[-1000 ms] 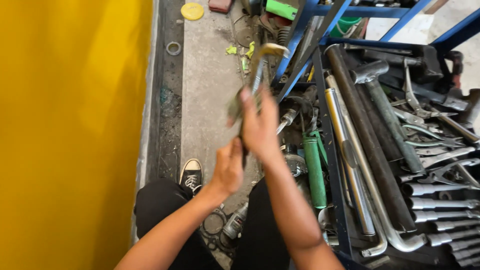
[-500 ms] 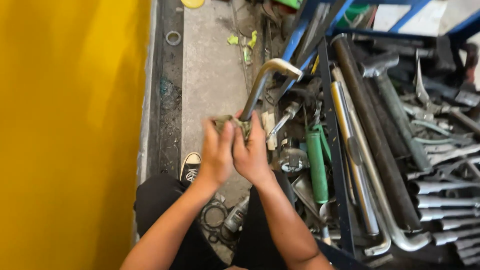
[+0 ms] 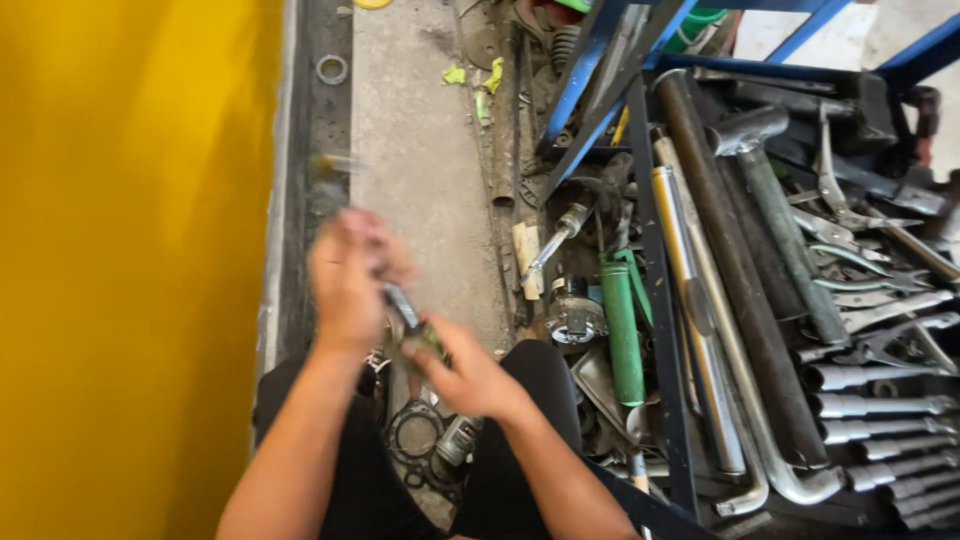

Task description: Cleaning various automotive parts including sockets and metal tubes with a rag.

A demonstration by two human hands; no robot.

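Head view: metal tool (image 3: pixel 402 308) between both hands (image 3: pixel 400 320).

Both hands smeared by motion blur: left hand (image 3: pixel 345 275) worst, fingers indistinct. Metal tool (image 3: pixel 402 310) mostly hidden between left and right hand (image 3: pixel 470 375), kind unreadable. Wrenches (image 3: pixel 890 400) cut by right edge.

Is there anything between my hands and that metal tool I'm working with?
Nothing visible. The left hand and right hand both close directly on the metal tool, which shows in the gap between them, though motion blur hides the exact grip.
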